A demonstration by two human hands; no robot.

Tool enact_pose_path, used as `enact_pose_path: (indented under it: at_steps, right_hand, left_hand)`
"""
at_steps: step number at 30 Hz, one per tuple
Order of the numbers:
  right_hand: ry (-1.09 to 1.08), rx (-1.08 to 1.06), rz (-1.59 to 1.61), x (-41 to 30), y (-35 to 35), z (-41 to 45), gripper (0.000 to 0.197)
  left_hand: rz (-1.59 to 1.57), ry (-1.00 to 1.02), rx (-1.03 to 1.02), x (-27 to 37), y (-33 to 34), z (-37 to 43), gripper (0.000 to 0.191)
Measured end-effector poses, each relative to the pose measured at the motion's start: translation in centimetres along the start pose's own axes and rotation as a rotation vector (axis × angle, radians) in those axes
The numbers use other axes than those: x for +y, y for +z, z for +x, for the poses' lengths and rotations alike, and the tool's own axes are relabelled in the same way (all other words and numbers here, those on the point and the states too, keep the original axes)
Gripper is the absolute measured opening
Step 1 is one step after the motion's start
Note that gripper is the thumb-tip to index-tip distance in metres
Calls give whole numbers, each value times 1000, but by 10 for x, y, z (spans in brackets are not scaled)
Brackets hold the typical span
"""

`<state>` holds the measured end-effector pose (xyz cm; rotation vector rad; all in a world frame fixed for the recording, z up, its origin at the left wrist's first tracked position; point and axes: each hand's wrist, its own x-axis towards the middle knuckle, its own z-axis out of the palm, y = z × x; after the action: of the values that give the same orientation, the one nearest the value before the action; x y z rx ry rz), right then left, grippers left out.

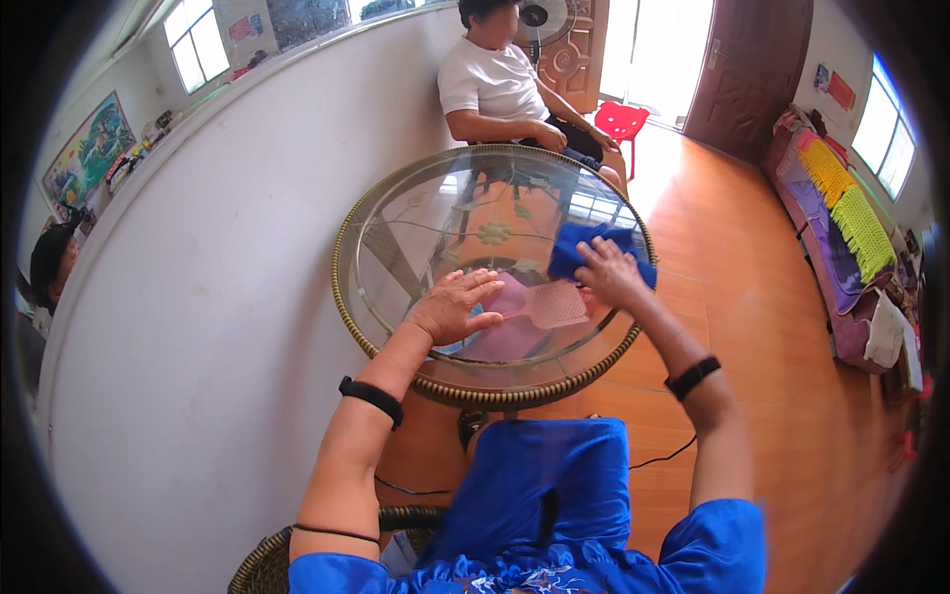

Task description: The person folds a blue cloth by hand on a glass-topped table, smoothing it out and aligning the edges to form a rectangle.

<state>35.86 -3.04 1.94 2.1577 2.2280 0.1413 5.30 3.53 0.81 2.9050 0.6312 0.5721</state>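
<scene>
Before me stands a round glass-topped table (pixel 415 215) with a woven rim. My left hand (pixel 459 306) lies on the near left part of the glass, fingers apart and nothing in them. On the right side of the top, my right hand (pixel 608 271) rests with spread fingers over the near edge of a crumpled blue cloth (pixel 570 249); whether the fingers grip it I cannot tell. Beneath the glass, between my hands, show a pink fly swatter (pixel 557 304) and other pink and light blue items. A flower pattern shows in the middle of the table.
A person (pixel 493 82) in a white shirt sits beyond the table, beside a red plastic stool (pixel 622 122). A white wall (pixel 200 297) runs along the left. At right is a couch with yellow and green knitted covers (pixel 861 223). A black cable (pixel 668 454) crosses the floor.
</scene>
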Motion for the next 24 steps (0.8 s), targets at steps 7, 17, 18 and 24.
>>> enact_pose_path:
  at_steps: [7,17,18,24]
  right_hand:
    - [-376,323,312,-74,11,-109,51]
    - [267,269,278,62,33,-17,48]
    - [229,307,325,70,37,-8,47]
    - [403,507,746,101,59,35,56]
  left_hand:
    - [58,-33,4,7,4,-7,52]
    - [146,-205,-106,51,-15,-80,55]
    - [130,-207,-164,53,-24,-87,56]
    - [134,-244,-321,56,-43,-99,69]
